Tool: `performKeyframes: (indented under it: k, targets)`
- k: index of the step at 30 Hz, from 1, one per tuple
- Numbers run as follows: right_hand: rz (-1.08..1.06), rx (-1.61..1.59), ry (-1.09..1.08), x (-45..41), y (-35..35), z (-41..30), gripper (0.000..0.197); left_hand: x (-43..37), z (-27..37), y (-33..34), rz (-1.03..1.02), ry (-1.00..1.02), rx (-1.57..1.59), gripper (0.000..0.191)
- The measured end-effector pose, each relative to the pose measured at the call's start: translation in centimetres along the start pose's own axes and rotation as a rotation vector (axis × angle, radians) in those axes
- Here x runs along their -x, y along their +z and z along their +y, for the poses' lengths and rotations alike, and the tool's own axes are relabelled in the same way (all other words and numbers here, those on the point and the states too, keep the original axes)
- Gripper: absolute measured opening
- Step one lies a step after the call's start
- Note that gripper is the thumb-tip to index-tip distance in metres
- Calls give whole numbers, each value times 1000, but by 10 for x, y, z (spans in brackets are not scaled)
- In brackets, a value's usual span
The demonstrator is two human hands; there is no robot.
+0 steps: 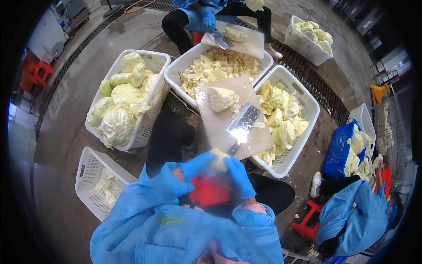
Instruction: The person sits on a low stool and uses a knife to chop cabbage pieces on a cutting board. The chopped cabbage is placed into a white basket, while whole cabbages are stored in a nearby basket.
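Observation:
My left hand (201, 164) and my right hand (239, 175), both in blue gloves, hold a pale cabbage piece (218, 159) between them, just off the near edge of a white cutting board (214, 128). On the board lie a cleaver (244, 119), its handle towards me, and a larger cut cabbage chunk (222, 99) with small scraps beside it. The board rests over a white crate (171, 79) of chopped cabbage (204, 71) and partly over another white crate (301, 148) of cabbage leaves and pieces (283, 125).
Whole cabbages (125, 94) fill a white crate (158, 95) at left; below it, another crate (95, 191) holds a few leaves. Opposite, a co-worker's gloved hand (208, 19) holds a cleaver (221, 39) over a second board (254, 43). Another co-worker (352, 214) sits at right by a blue crate (336, 148).

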State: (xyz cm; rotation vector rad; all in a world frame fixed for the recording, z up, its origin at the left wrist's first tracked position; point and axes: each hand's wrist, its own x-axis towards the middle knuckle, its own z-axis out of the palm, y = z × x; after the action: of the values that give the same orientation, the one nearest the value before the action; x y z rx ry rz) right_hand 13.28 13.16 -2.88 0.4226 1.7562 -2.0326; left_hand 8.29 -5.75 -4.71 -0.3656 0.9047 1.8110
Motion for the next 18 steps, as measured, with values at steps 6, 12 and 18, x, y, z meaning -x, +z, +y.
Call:
performKeyframes:
  k: [6,12,18]
  targets:
    - [-42,-4,-58,9,5,-15,41,-1,-1,2,-52,-33,64,53]
    - [-32,-332,74,23,12,-42,38,21,15,14,-98,3,-61,62]
    - [-83,-393,154,19,-2,-27,53,19,-5,3,6,288,-204,53]
